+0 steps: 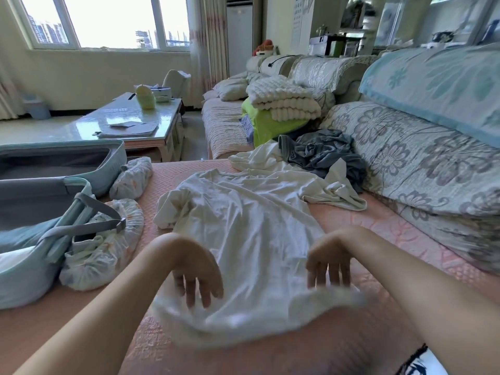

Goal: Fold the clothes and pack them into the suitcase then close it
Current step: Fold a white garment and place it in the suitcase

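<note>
From the head camera I see a white shirt (243,226) spread flat on the pink sofa cover (405,231) at the centre, its near hem blurred. My left hand (197,266) hangs over the hem at 7 o'clock and my right hand (328,261) at 5 o'clock. The fingers of both point down, loosely spread and gripping nothing; I cannot tell whether the tips touch the cloth. The suitcase (62,163) lies open at 9 o'clock. A grey garment (324,152) is heaped at 1 o'clock.
</note>
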Tool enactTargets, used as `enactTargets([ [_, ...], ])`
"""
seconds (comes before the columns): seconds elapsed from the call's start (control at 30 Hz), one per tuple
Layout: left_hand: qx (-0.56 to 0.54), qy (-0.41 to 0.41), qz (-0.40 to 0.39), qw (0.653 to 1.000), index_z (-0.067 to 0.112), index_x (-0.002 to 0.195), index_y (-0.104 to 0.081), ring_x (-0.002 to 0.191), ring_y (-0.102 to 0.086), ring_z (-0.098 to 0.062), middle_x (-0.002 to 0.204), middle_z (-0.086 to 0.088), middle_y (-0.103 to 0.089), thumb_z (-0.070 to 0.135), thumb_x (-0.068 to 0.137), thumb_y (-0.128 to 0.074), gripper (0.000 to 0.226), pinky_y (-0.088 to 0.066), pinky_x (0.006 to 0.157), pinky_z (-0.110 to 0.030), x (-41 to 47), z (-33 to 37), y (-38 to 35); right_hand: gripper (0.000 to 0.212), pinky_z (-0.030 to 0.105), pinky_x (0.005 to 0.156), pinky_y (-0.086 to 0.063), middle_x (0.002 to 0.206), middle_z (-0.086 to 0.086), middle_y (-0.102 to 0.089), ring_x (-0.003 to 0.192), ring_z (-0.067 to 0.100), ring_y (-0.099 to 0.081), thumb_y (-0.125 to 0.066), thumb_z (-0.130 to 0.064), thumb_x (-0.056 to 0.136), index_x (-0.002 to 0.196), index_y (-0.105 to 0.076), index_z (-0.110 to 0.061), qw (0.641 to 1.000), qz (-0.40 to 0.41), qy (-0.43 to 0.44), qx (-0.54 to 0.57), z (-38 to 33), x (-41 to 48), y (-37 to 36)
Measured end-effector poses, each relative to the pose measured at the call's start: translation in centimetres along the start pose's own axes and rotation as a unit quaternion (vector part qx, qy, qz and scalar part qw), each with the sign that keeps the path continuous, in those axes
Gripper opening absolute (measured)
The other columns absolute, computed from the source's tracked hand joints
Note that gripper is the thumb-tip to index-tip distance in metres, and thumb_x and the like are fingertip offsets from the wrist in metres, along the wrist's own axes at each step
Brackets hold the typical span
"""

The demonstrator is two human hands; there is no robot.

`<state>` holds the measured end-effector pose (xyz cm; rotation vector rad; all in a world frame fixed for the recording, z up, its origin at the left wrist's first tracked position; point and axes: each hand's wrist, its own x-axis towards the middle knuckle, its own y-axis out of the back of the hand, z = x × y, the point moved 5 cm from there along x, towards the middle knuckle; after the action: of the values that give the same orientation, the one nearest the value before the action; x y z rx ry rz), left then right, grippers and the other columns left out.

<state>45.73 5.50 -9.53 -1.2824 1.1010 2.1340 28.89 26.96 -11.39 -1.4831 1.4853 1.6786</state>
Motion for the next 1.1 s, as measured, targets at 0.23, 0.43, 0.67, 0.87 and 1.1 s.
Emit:
enactTargets([
  [0.23, 0.097, -0.196, 0.240, 0.946, 0.040, 0.118, -0.061, 0.104, -0.059, -0.010, 0.119, 0.013, -0.059, 0.058, 0.072, -0.078, 0.051, -0.046, 0.083, -0.021, 3.6, 8.2, -1.6, 0.041, 0.036, 0.087, -0.056, 0.132, 0.006, -0.061, 0.107, 0.027, -0.065, -0.051, -0.026, 0.092, 0.132, -0.061, -0.029, 0.915, 0.403, 0.027, -0.008, 3.8, 0.4, 3.0],
  [0.43, 0.289, -0.204, 0.292, 0.889, 0.029, 0.126, -0.044, 0.114, -0.041, -0.023, 0.126, -0.003, -0.044, 0.056, 0.046, -0.091, 0.096, -0.047, 0.093, -0.042, 8.9, 12.8, -5.3, 0.069, 0.033, 0.087, -0.050, 0.150, 0.015, -0.044, 0.117, 0.031, -0.058, -0.054, -0.022, 0.096, 0.156, -0.024, -0.041, 0.922, 0.386, 0.023, -0.018, 5.1, 3.5, 1.8],
  [0.67, 0.097, -0.273, 0.215, 0.933, 0.015, 0.089, -0.070, 0.065, -0.059, -0.010, 0.075, 0.000, -0.068, 0.011, 0.084, -0.074, 0.008, -0.045, 0.064, -0.019, 8.7, 14.2, -4.4, 0.040, 0.029, 0.088, -0.052, 0.124, -0.002, -0.067, 0.104, 0.023, -0.065, -0.058, -0.009, 0.086, 0.118, -0.072, -0.030, 0.917, 0.377, 0.005, -0.130, 6.7, 1.1, 1.8],
  [0.87, -0.009, -0.295, 0.164, 0.941, 0.007, 0.105, -0.068, 0.064, -0.061, -0.008, 0.075, 0.004, -0.065, 0.003, 0.089, -0.064, 0.017, -0.048, 0.061, -0.014, 8.4, 14.5, -6.7, 0.038, 0.037, 0.095, -0.046, 0.138, 0.006, -0.051, 0.123, 0.028, -0.054, -0.054, -0.010, 0.094, 0.132, -0.058, -0.017, 0.885, 0.393, -0.093, -0.233, 5.4, -0.6, 1.3],
  [1.1, 0.080, -0.187, 0.436, 0.877, 0.029, 0.103, -0.066, 0.106, -0.057, -0.016, 0.102, 0.012, -0.049, 0.019, 0.086, -0.063, 0.020, -0.044, 0.089, -0.023, 3.4, 2.8, -0.6, 0.023, 0.035, 0.090, -0.052, 0.121, -0.003, -0.060, 0.106, 0.019, -0.059, -0.057, -0.030, 0.094, 0.115, -0.066, -0.031, 0.898, 0.376, 0.171, -0.151, -7.0, -1.3, -0.9],
])
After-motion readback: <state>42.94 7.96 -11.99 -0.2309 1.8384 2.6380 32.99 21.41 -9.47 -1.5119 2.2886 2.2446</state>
